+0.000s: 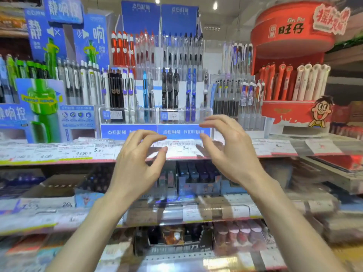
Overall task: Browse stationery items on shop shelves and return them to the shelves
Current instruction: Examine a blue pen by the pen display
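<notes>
I read "GEL PEN" and the large black characters "旺仔" on the round red topper (292,30) of the display at my right. On the tall blue cards (66,34) at my left I make out "静" and "响", and lower left a blue panel (13,114) reads "静响控". The price strip (94,152) along the upper shelf edge shows "4.0", "5.00" and "3.00"; a tag (279,147) further right shows "4". A label (67,204) on the shelf below reads "30". The blue strip (157,132) under the clear pen trays carries white characters I cannot read surely.
</notes>
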Motion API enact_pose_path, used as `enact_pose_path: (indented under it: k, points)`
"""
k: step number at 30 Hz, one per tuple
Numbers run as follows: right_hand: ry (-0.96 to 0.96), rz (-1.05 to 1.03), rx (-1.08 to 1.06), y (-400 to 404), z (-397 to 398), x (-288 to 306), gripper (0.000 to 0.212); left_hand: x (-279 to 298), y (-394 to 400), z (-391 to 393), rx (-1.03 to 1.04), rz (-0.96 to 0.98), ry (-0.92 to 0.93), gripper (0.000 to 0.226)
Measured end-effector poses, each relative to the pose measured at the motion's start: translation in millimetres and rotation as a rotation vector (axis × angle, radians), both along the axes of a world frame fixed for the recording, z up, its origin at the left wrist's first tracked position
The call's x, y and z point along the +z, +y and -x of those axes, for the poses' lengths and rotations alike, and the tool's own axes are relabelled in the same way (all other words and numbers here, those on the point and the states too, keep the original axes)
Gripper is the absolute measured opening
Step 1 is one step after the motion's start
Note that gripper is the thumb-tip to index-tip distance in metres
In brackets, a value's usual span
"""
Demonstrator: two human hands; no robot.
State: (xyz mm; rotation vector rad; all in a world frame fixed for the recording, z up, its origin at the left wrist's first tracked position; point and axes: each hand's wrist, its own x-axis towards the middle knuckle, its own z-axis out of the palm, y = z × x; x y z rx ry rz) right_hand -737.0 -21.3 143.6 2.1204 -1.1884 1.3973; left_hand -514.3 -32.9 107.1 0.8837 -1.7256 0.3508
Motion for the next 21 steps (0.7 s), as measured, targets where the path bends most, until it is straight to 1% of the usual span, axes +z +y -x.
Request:
enact_pose_path:
  k: [3,6,9,13,18,21]
  points:
    - [-0.059,0.065,0.027,13,7,-35,0.019,-27,14,-3,-0.005,0.011,0.016,0.021]
    - [-0.129,0.066,0.049,23,12,-72,0.018,-60,19,-7,-0.025,-0.081,0.062,0.021]
    - [-0.203,-0.091,0.054,24,18,-112,0.019,-95,18,-12,-0.015,-0.237,0.092,0.021]
    - [-0.243,-0.320,-0.032,17,28,-155,0.020,-130,17,-15,0.042,-0.410,0.125,0.016]
    - [-0.211,-0.430,-0.082,3,37,-173,0.017,-147,10,-15,0.081,-0.509,0.113,0.020]
    - [-0.149,-0.471,-0.102,-11,41,-171,0.019,-142,2,-18,0.123,-0.488,0.031,0.020]
